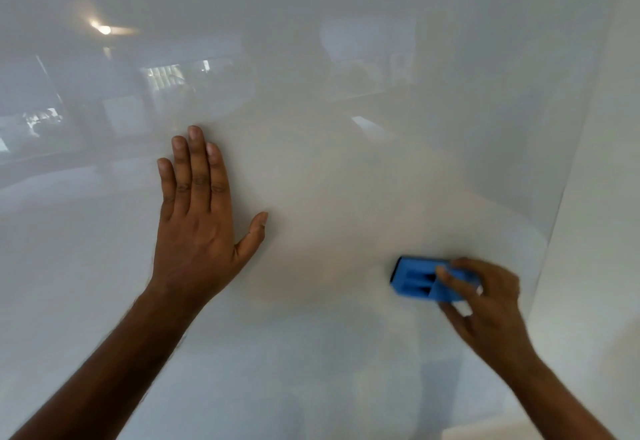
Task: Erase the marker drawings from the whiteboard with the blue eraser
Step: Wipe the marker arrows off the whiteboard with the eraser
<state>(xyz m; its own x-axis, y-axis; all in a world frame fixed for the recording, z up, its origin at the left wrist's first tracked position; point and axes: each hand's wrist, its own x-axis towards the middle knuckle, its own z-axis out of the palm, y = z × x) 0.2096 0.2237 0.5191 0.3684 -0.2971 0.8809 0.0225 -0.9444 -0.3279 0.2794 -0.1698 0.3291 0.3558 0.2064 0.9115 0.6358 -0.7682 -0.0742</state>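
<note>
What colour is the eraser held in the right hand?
Bright blue; the eraser, gripped by the right hand, shows best in the head view.

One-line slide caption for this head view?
Left hand flat on the glossy white whiteboard; right hand grips the blue plastic block eraser against it.

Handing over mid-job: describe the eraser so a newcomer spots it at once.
Start from the whiteboard filling the view, then go toward its lower right edge. There the right hand grips the eraser, the only blue thing here; the left hand lies flat, empty.

One eraser, one whiteboard, two hands
</note>
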